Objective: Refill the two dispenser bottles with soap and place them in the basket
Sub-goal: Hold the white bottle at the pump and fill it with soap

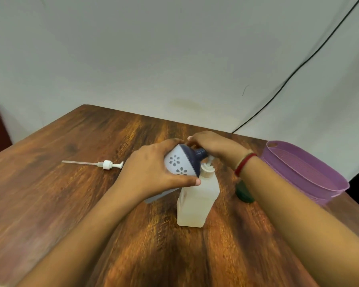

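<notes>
Brown streaky wood makes the smooth counter (71,204). On it stands a square see-through dispenser bottle (197,201) with pale liquid inside and a cream pump on top. Just above it, the left hand (149,172) grips a round white plastic bottle with grey flowers and a dark blue top (178,162), tipped sideways. The right hand (214,146) pinches its blue neck. A loose white pump (108,164) lies off to the left. A purple ribbed plastic basket (323,195) sits near the right edge, apart from the bottles.
</notes>
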{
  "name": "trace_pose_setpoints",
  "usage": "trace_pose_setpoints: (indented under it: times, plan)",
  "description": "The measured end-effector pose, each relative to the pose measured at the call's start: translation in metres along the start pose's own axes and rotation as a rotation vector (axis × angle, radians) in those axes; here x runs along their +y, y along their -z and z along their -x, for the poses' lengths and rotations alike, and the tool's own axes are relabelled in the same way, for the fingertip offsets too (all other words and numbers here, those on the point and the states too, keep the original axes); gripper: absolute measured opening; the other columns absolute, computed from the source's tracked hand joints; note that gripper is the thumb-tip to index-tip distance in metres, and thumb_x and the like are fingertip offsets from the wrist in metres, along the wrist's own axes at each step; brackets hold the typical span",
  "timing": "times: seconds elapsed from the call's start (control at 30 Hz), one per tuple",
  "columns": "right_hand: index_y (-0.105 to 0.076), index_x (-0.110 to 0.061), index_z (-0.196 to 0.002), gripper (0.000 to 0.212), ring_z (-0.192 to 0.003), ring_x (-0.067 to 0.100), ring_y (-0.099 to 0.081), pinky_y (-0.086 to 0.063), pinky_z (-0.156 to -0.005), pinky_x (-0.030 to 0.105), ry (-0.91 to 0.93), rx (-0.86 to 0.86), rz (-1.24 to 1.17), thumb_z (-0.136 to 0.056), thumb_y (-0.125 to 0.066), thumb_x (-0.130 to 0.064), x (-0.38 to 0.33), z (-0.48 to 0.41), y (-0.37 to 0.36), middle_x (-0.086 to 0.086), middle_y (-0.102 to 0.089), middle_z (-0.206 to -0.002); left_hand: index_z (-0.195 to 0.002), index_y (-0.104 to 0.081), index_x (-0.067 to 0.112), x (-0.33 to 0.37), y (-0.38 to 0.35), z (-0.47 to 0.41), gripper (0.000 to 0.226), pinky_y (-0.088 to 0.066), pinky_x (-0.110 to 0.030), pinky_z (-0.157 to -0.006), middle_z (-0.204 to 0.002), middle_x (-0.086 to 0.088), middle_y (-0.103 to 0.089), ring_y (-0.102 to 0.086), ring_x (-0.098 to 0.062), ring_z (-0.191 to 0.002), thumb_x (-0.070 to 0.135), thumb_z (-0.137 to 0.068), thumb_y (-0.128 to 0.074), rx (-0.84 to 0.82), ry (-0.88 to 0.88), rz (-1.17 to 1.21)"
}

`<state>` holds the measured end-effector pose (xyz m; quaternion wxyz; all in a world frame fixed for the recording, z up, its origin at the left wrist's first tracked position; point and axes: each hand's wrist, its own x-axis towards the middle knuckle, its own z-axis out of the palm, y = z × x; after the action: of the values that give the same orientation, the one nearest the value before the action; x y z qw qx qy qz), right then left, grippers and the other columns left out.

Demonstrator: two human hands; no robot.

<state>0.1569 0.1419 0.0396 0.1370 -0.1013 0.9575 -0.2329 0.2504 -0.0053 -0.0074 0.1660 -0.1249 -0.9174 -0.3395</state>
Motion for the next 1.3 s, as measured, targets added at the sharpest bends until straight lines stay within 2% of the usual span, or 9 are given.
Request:
trace_pose_setpoints:
  times: [0.13, 0.27, 0.4, 0.57, 0.77, 0.9, 1.0, 1.13, 1.3]
  plan:
    - [-0.06, -0.029, -0.07, 0.031, -0.065, 0.011, -0.052, -0.036, -0.047, 0.019, -0.057, 0.047, -0.043, -0.097, -0.047, -0.022, 0.008, -0.003, -0.013, -0.005, -0.051, -0.078, -0.127, -0.049, 0.039, -0.001, -0.005, 0.004, 0.092, -0.054, -0.033, -0.076, -0.102, 0.016, -0.062, -0.059, -0.003, -0.088, 0.081, -0.047, -0.063, -0.039, 0.014, 0.044]
    - [-0.065, -0.02, -0.098, 0.025, -0.073, 0.007, -0.052, -0.038, -0.055, 0.019, -0.056, -0.014, -0.06, -0.1, -0.042, -0.027, 0.003, 0.004, 0.001, -0.009, -0.053, -0.084, -0.125, -0.049, 0.041, -0.001, -0.001, 0.003, 0.093, -0.054, -0.034, -0.076, -0.102, 0.017, -0.062, -0.059, -0.002, -0.088, 0.085, -0.043, -0.057, -0.02, 0.01, 0.063]
    - [-0.066, -0.022, -0.094, 0.028, -0.083, 0.016, -0.058, -0.044, -0.064, 0.023, -0.051, 0.005, -0.167, -0.101, -0.04, -0.027, 0.006, 0.003, 0.001, -0.001, -0.059, -0.093, -0.125, -0.049, 0.042, -0.001, -0.004, 0.002, 0.094, -0.054, -0.034, -0.077, -0.103, 0.018, -0.063, -0.059, -0.001, -0.089, 0.086, -0.043, -0.056, 0.008, 0.011, 0.067]
    - [-0.066, -0.021, -0.109, 0.026, -0.068, 0.009, -0.048, -0.035, -0.051, 0.02, -0.087, 0.022, -0.046, -0.1, -0.041, -0.019, 0.005, 0.0, -0.009, -0.005, -0.051, -0.087, -0.125, -0.05, 0.04, -0.002, -0.008, 0.004, 0.094, -0.054, -0.035, -0.077, -0.103, 0.016, -0.063, -0.059, -0.003, -0.089, 0.085, -0.043, -0.057, -0.023, 0.017, 0.074]
    - [-0.06, -0.024, -0.079, 0.035, -0.085, 0.018, -0.057, -0.044, -0.077, 0.029, -0.004, -0.06, -0.126, -0.101, -0.037, -0.039, -0.001, 0.004, 0.006, 0.004, -0.061, -0.098, -0.123, -0.048, 0.046, 0.001, 0.0, -0.002, 0.091, -0.055, -0.035, -0.075, -0.101, 0.018, -0.063, -0.059, -0.002, -0.089, 0.086, -0.043, -0.057, 0.003, -0.007, 0.045]
    - [-0.061, -0.017, -0.104, 0.027, -0.088, 0.02, -0.06, -0.048, -0.072, 0.028, -0.019, 0.093, -0.463, -0.099, -0.045, -0.037, 0.013, -0.001, -0.011, 0.006, -0.064, -0.098, -0.125, -0.049, 0.041, -0.003, -0.005, -0.001, 0.095, -0.054, -0.035, -0.079, -0.105, 0.016, -0.063, -0.059, -0.004, -0.092, 0.086, -0.042, -0.056, -0.032, 0.008, 0.042]
    - [-0.056, -0.015, -0.119, 0.031, -0.095, 0.024, -0.061, -0.049, -0.078, 0.031, -0.039, 0.14, -0.437, -0.099, -0.045, -0.036, 0.015, -0.001, -0.014, 0.009, -0.063, -0.11, -0.125, -0.052, 0.037, -0.002, -0.004, -0.002, 0.096, -0.054, -0.037, -0.08, -0.104, 0.014, -0.063, -0.06, -0.006, -0.092, 0.086, -0.042, -0.056, -0.053, 0.015, 0.04]
    - [-0.065, -0.027, -0.094, 0.035, -0.112, 0.027, -0.054, -0.043, -0.095, 0.046, -0.098, -0.04, -0.36, -0.098, -0.039, -0.05, 0.006, 0.003, 0.0, 0.005, -0.059, -0.123, -0.124, -0.051, 0.041, -0.004, 0.0, -0.004, 0.093, -0.054, -0.035, -0.077, -0.102, 0.016, -0.063, -0.059, -0.003, -0.089, 0.087, -0.043, -0.057, -0.027, 0.009, 0.048]
    - [-0.065, -0.025, -0.08, 0.037, -0.09, 0.018, -0.058, -0.043, -0.064, 0.029, -0.078, 0.015, -0.407, -0.1, -0.038, -0.041, 0.009, 0.002, -0.007, 0.006, -0.063, -0.114, -0.121, -0.052, 0.042, -0.007, -0.009, 0.0, 0.09, -0.055, -0.033, -0.074, -0.098, 0.018, -0.063, -0.058, 0.0, -0.087, 0.087, -0.044, -0.059, 0.007, 0.004, 0.09]
